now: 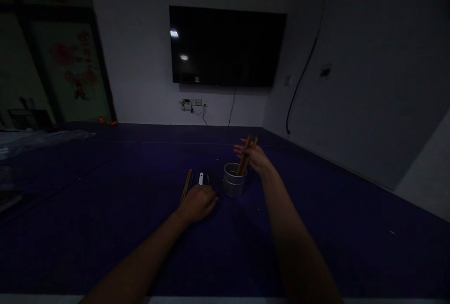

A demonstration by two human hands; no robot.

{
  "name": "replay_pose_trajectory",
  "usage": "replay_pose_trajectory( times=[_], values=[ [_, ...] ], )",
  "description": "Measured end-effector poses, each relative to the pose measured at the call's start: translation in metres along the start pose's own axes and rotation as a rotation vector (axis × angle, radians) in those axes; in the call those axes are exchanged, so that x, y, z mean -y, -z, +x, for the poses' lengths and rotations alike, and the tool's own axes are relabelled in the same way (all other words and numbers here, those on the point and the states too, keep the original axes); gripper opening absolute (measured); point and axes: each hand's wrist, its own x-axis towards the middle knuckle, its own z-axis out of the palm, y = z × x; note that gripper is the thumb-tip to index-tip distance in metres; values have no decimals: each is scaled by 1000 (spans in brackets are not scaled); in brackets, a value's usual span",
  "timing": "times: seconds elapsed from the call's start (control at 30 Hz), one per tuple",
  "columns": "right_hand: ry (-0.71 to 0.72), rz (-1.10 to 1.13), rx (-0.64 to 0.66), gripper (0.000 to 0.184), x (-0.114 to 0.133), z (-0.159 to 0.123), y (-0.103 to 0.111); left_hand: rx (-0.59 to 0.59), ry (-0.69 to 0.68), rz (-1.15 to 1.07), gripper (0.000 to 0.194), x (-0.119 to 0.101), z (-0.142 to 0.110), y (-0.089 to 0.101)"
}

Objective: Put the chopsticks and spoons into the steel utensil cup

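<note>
A grey metal cup stands upright on the dark blue surface. Several wooden chopsticks lean with their lower ends inside its rim, and my right hand is closed on their upper part, some fingers reaching out to the left. My left hand lies palm down just left of the cup, over the lower part of a row of utensils. Beside it are more wooden chopsticks, a thin dark utensil, a white handle with a hole and another dark handle. Their lower ends are hidden.
The blue surface stretches to the wall, where a television hangs above sockets and cables. Clear plastic sheeting lies at the far left, with a flat dark object nearer. Small orange items sit by the door. The room is dim.
</note>
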Motion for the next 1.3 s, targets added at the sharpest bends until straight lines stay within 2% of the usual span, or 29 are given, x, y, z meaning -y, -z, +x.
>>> replay_pose_trajectory(
  times=[0.3,0.6,0.87,1.03,1.17,1.3],
  values=[
    [11,28,-63,32,-7,5,4,1,4,-25,23,1,-1,0],
    [33,55,72,28,-7,5,4,18,12,-41,22,0,0,2],
    [-19,86,103,30,-4,0,-1,22,-7,-38,23,1,0,0],
    [-57,103,97,39,-6,2,1,32,-9,-43,24,1,0,0],
    [-102,100,157,54,-3,0,3,36,-1,-30,26,2,0,-2],
    [-107,66,213,61,0,-3,2,30,-3,-51,26,2,-1,-3]
  ],
)
